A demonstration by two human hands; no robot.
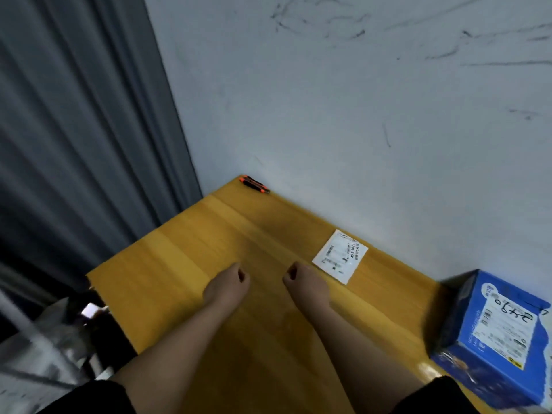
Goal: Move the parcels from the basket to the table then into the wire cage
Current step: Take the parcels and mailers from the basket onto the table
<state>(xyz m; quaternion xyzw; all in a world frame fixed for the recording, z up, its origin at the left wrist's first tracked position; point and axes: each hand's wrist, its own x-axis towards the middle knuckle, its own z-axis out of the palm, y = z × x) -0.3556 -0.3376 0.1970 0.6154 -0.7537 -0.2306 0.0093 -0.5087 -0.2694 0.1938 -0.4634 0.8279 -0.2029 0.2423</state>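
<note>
blue box (495, 333) already on the table (179, 264), cage step looks undone; left hand (227, 286) and right hand (306, 283) curled, holding nothing

an orange-and-black utility knife (254, 184) lay at the far corner, against a scuffed white wall (343, 100). grey curtains (74, 130) hung to the left.

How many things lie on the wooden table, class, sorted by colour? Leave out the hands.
Blue: 1, the blue box.
White: 1, the flat white label.
Orange and black: 1, the small tool at the far corner.
Total: 3 on the table.
</note>
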